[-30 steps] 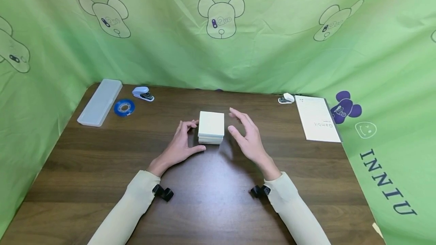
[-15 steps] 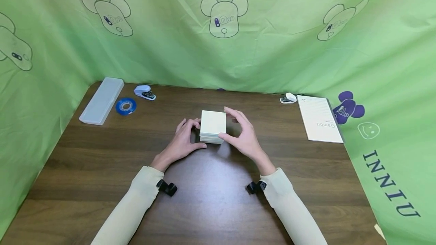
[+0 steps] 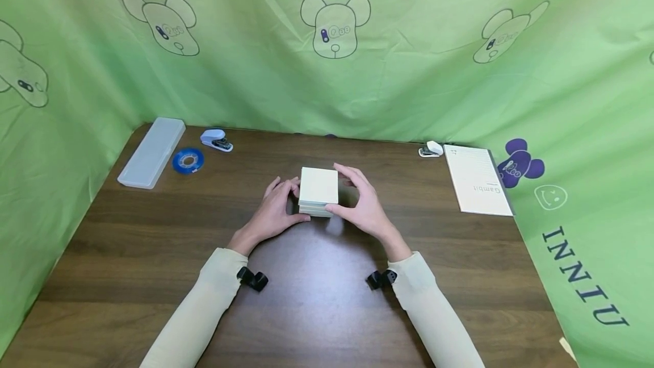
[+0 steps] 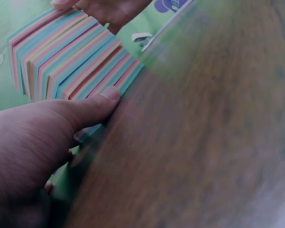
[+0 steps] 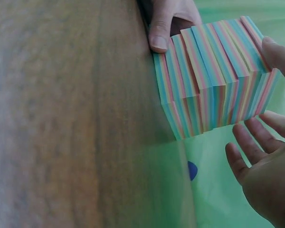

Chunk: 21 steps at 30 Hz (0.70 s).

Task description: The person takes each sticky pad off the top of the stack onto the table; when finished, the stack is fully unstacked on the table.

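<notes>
A square stack of paper pads [image 3: 319,186] stands on the table, pale on top. Its sides show pink, blue and yellow stripes, and the layers [image 5: 209,80] are slightly out of line. My left hand [image 3: 271,212] holds the bottom of the stack from the left, its thumb [image 4: 107,97] on the near face by the table. From the right, my right hand [image 3: 365,209] grips the upper layers, thumb at the near top corner and index finger towards the far edge. Its other fingers [image 5: 249,145] spread apart from the stack's side.
On the back left of the wooden table [image 3: 327,311] lie a translucent case [image 3: 151,153], a blue tape roll [image 3: 188,161] and a blue stapler [image 3: 217,139]. A white stapler [image 3: 431,149] and a notepad [image 3: 477,179] lie at the back right, before a green curtain [image 3: 409,90].
My right hand has come in from the right and now touches the upper part of the stack. My left thumb has drawn closer to the near face. The stack stays in place.
</notes>
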### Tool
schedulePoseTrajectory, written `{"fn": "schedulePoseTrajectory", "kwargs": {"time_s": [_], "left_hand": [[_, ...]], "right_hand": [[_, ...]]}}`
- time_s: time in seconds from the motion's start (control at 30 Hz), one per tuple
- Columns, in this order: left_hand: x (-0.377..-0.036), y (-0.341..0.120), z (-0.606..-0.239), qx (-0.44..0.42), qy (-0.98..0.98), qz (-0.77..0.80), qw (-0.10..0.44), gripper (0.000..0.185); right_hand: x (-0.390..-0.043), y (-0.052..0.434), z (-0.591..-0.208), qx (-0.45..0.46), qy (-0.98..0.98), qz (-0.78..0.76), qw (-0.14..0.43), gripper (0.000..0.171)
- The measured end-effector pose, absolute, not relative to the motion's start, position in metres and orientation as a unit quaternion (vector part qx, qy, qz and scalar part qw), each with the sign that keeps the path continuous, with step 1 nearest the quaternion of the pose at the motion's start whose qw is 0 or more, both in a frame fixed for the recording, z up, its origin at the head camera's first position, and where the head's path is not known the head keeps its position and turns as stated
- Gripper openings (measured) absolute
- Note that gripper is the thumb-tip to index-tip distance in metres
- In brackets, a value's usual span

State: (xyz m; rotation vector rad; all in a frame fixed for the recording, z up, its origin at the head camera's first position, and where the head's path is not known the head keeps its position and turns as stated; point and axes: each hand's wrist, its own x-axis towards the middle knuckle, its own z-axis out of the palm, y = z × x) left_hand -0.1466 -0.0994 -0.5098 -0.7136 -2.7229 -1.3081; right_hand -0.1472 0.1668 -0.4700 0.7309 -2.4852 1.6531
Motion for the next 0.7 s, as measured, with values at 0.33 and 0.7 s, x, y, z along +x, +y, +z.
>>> {"fn": "schedulePoseTrajectory", "kwargs": {"time_s": [0.33, 0.7], "left_hand": [[-0.1458, -0.0975, -0.5117, -0.231, -0.883, -0.408, 0.019, 0.061], [-0.1456, -0.0982, -0.5128, -0.228, -0.886, -0.404, 0.018, 0.062]], "right_hand": [[-0.1474, 0.1683, -0.4691, 0.221, -0.825, 0.52, 0.013, 0.093], [-0.1509, 0.1647, -0.4616, 0.202, -0.85, 0.486, 0.002, 0.093]]}}
